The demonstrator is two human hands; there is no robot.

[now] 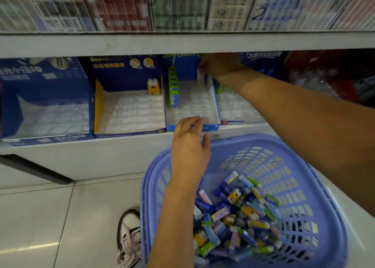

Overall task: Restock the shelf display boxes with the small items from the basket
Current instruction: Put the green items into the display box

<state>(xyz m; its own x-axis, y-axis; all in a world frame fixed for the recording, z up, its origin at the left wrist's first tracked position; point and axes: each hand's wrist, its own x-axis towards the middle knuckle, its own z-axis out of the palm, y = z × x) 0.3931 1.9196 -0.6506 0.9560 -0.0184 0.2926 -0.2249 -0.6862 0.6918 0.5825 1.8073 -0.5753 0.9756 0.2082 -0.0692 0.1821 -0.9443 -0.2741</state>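
Small items [233,213] lie heaped in the blue basket [316,186]. Left hand [189,142] hovers with relaxed, straight fingers at the front edge of the display box [215,99]. Right hand [220,64] pinches a purple pack [200,76] upright in its back right corner.

Four display boxes [129,134] line the lower shelf [101,146] across mid-frame. The second holds one yellow item [154,87]; the third, one row of green packs [174,89] and one purple pack [200,76]. One basket [263,140], lower right, holds dozens of loose packs [233,217], too many to count. Two hands: left hand [189,144], right hand [220,64]. One shoe [129,233], bottom centre.
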